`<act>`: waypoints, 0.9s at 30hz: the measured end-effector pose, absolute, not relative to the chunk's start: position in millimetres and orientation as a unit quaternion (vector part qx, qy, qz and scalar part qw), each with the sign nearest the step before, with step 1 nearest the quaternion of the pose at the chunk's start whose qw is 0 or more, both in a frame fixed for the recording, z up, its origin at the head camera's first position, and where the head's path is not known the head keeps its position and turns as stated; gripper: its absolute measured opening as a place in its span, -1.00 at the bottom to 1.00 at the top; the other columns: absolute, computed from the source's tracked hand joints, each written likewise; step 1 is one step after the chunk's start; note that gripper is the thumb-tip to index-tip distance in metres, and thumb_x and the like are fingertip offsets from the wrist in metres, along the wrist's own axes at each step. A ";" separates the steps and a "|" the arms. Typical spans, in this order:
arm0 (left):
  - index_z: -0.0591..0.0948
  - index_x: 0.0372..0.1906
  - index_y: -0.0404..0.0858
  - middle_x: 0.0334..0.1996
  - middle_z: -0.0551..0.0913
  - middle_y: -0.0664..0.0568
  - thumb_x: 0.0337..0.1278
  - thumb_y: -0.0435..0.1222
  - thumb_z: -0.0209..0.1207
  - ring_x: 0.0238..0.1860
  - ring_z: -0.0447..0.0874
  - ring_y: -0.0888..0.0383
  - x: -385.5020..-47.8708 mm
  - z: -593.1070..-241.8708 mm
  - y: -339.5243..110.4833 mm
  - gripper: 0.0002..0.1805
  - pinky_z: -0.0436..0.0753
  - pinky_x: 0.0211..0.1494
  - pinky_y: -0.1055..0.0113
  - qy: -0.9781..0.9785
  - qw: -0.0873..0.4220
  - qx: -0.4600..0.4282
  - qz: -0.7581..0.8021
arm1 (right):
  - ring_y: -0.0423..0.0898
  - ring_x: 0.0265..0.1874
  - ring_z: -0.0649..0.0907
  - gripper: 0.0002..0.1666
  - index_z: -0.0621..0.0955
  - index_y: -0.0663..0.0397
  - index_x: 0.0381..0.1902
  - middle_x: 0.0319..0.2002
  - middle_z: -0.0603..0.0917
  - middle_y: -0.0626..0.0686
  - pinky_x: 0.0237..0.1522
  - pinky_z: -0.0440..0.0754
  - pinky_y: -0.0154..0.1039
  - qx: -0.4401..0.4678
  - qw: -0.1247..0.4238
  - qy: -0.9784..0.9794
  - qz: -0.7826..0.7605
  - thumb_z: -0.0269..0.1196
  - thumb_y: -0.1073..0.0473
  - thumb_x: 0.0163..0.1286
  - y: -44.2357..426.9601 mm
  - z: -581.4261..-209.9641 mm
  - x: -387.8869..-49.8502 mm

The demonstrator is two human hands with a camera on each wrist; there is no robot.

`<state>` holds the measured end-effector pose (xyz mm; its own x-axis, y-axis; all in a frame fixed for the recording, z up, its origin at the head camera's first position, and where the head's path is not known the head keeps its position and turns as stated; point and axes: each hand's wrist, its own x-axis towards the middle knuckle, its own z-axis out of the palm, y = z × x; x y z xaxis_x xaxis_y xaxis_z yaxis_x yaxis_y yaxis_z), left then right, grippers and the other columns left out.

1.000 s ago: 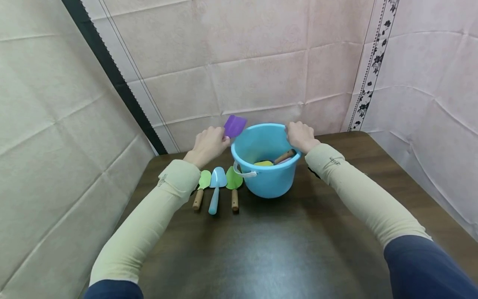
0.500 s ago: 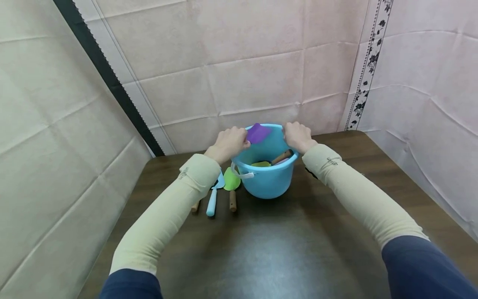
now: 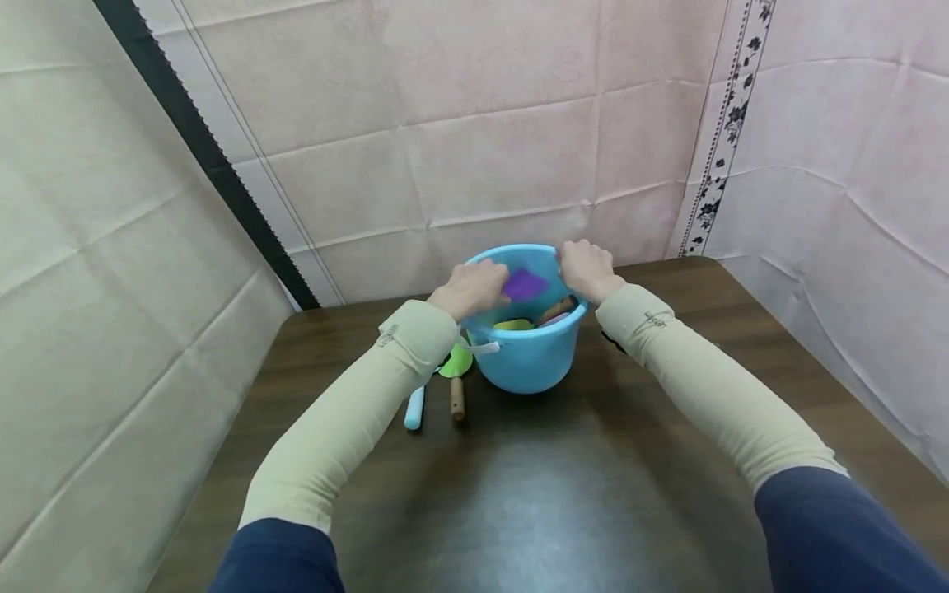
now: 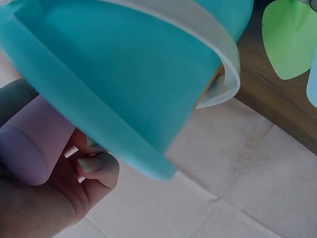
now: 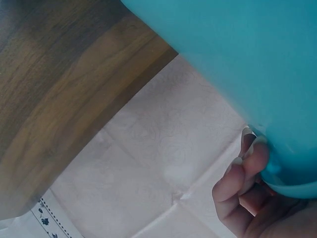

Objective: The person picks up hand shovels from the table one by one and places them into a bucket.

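Note:
My left hand (image 3: pixel 474 288) grips the lilac handle (image 4: pixel 34 144) of a purple toy shovel. The shovel's blade (image 3: pixel 525 285) hangs over the mouth of a light blue bucket (image 3: pixel 530 366), inside the rim's outline. On the bucket's far right side, my right hand (image 3: pixel 586 270) holds the rim, its fingers curled over the edge and against the outer wall, as the right wrist view shows. Inside the bucket lie a wooden-handled tool (image 3: pixel 558 310) and a yellow-green piece (image 3: pixel 515 324); their lower parts are hidden.
Left of the bucket, a green toy shovel (image 3: pixel 455 362) and a blue-handled one (image 3: pixel 415 409) lie on the dark wooden table (image 3: pixel 534 486), partly behind my left sleeve. A white bucket handle (image 3: pixel 482 347) hangs at the near left rim. Pale cloth (image 3: pixel 511 165) encloses the table.
My left hand has carried the purple shovel rightward, from beside the bucket to over its opening, and lowered it. The left sleeve now covers more of the tools on the table. My right hand keeps its hold.

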<state>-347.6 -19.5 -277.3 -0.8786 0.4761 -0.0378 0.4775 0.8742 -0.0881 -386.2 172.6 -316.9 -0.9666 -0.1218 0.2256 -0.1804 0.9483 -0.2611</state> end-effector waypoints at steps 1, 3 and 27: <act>0.55 -0.15 -0.17 -0.20 0.61 0.00 0.29 -0.09 0.14 -0.11 0.55 0.08 -347.8 -277.9 -18.7 -0.76 0.58 -0.03 0.08 0.967 0.011 0.249 -0.051 | 0.05 -0.46 0.51 -0.70 0.44 0.11 -0.46 -0.57 0.36 0.06 -0.34 0.50 0.03 0.076 0.104 -0.982 0.141 -0.09 0.18 0.49 172.4 -316.8 -386.2; 0.55 -0.14 -0.17 -0.21 0.61 0.00 0.30 -0.09 0.14 -0.12 0.55 0.08 -348.7 -279.1 -17.6 -0.76 0.57 -0.02 0.11 0.965 0.017 0.255 -0.055 | 0.05 -0.46 0.51 -0.70 0.44 0.10 -0.46 -0.56 0.37 0.06 -0.34 0.50 0.03 0.075 0.106 -0.981 0.141 -0.09 0.18 0.48 172.1 -316.8 -386.5; 0.46 -0.42 -0.16 -0.51 0.43 0.07 0.29 -0.19 0.14 -0.47 0.37 0.18 -364.4 -286.6 -14.2 -0.80 0.39 -0.35 0.35 0.953 0.107 0.279 -0.041 | 0.05 -0.43 0.51 -0.82 0.48 0.12 -0.34 -0.47 0.47 0.11 -0.32 0.52 0.03 0.070 0.093 -0.984 0.137 -0.04 0.23 0.42 172.8 -319.7 -388.8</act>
